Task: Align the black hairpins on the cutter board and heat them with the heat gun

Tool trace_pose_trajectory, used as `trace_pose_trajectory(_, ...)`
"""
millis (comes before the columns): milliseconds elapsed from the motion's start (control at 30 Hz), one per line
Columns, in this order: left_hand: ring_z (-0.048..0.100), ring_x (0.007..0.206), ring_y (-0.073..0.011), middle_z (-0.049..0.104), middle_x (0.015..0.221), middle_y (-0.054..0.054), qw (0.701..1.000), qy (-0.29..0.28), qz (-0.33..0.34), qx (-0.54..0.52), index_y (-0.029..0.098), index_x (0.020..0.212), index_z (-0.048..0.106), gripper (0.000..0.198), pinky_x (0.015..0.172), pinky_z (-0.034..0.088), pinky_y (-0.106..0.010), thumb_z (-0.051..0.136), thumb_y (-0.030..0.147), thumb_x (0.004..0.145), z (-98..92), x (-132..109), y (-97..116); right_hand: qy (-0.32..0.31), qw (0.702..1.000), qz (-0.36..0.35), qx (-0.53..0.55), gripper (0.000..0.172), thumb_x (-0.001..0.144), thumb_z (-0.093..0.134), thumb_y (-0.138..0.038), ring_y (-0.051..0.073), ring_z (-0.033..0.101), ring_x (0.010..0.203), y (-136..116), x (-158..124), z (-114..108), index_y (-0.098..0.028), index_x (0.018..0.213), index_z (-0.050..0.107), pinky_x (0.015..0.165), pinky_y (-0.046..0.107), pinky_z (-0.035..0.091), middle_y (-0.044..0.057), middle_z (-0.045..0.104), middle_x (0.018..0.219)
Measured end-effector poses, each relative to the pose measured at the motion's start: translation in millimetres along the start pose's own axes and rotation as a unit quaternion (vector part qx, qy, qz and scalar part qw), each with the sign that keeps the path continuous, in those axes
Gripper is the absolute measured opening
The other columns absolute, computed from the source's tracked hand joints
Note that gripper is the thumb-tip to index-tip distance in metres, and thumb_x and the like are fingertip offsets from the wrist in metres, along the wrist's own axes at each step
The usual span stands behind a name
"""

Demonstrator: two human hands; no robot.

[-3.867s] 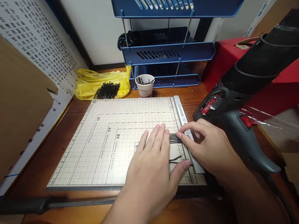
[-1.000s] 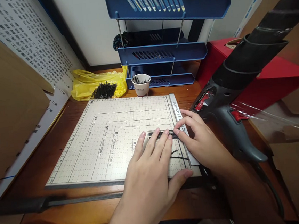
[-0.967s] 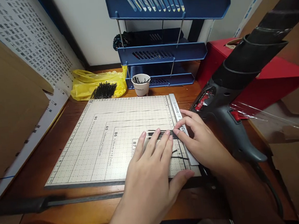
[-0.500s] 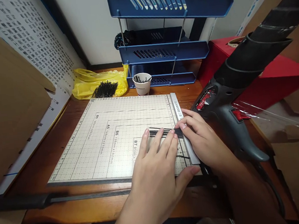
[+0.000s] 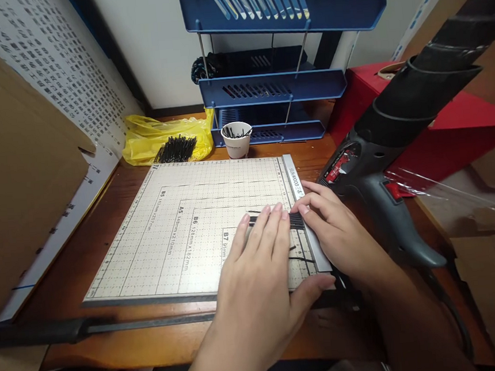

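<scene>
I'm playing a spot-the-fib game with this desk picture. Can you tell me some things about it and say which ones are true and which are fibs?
1. The left hand lies flat on the gridded cutting board. True.
2. The paper cup is red. False: it is white.
3. Black sticks lie on the yellow bag. True.
4. The right hand holds the heat gun. False: its fingertips touch the black strips.

Row of thin black pins [image 5: 296, 220], lying flat, side by side on gridded cutting board [image 5: 199, 224], against its right ruler edge.
</scene>
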State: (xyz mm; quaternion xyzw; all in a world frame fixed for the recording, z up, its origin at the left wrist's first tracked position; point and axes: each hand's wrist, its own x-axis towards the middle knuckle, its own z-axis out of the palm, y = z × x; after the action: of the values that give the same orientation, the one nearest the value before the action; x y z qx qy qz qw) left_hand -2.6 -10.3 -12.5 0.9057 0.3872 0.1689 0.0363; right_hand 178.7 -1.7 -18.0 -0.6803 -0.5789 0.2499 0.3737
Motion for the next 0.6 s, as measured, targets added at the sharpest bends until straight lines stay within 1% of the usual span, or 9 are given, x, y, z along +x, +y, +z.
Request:
trace_pose_trajectory(67, 0.032, 0.154, -0.027, 0.032, 0.165, -0.011, 1.0, -0.005, -0.006, 0.01, 0.007, 0.157, 0.037, 0.081, 0.128, 0.026, -0.049, 0.022, 0.068, 0.105, -1.8, 5, -5, -0.002, 1.0, -0.002, -0.003, 0.031, 0.098, 0.045, -0.044, 0.022, 0.04, 0.146, 0, 0, 0, -0.025, 0.089, 0.067, 0.123, 0.053, 0.025, 0.005, 0.049, 0.15)
trace_pose_trajectory(200, 0.031, 0.154, -0.0269, 0.036, 0.164, -0.012, 0.999, -0.039, -0.018, 0.017, 0.006, 0.156, 0.04, 0.084, 0.129, 0.021, -0.049, 0.018, 0.069, 0.105, -3.9, 15, -16, -0.002, 1.0, -0.013, -0.014, 0.025, 0.095, 0.05, -0.044, 0.024, 0.04, 0.146, 1, 0, 0, -0.025, 0.09, 0.065, 0.122, 0.054, 0.027, 0.006, 0.049, 0.15)
trace_pose_trajectory(300, 0.033, 0.153, -0.0263, 0.041, 0.161, -0.012, 0.998, -0.056, -0.017, 0.016, 0.007, 0.155, 0.042, 0.084, 0.13, 0.017, -0.049, 0.016, 0.068, 0.105, -5.1, 17, -19, 0.0, 0.999, -0.019, -0.028, 0.021, 0.092, 0.052, -0.041, 0.025, 0.04, 0.146, 1, 0, 1, -0.024, 0.089, 0.064, 0.12, 0.055, 0.028, 0.007, 0.049, 0.15)
trace_pose_trajectory(367, 0.036, 0.152, -0.0267, 0.044, 0.16, -0.011, 0.998, -0.058, -0.018, 0.014, 0.008, 0.154, 0.044, 0.083, 0.13, 0.016, -0.05, 0.015, 0.068, 0.105, -5.8, 16, -18, 0.001, 0.999, -0.02, -0.031, 0.02, 0.091, 0.052, -0.04, 0.026, 0.04, 0.146, 1, 0, 2, -0.024, 0.088, 0.064, 0.119, 0.055, 0.029, 0.007, 0.049, 0.149)
trace_pose_trajectory(500, 0.039, 0.15, -0.0281, 0.047, 0.158, -0.011, 0.998, -0.056, -0.018, 0.005, 0.008, 0.153, 0.047, 0.082, 0.13, 0.018, -0.052, 0.015, 0.067, 0.105, -6.4, 15, -17, 0.006, 0.999, -0.029, -0.032, 0.018, 0.09, 0.052, -0.038, 0.026, 0.042, 0.144, 0, 1, 3, -0.024, 0.087, 0.063, 0.117, 0.055, 0.032, 0.006, 0.05, 0.149)
trace_pose_trajectory(600, 0.037, 0.151, -0.0296, 0.045, 0.16, -0.011, 0.998, -0.066, -0.02, 0.004, 0.008, 0.153, 0.046, 0.083, 0.129, 0.022, -0.054, 0.015, 0.068, 0.105, -5.4, 14, -16, 0.002, 0.999, -0.028, -0.037, 0.017, 0.091, 0.052, -0.037, 0.026, 0.043, 0.143, -1, 0, 1, -0.024, 0.087, 0.063, 0.115, 0.055, 0.034, 0.006, 0.049, 0.15)
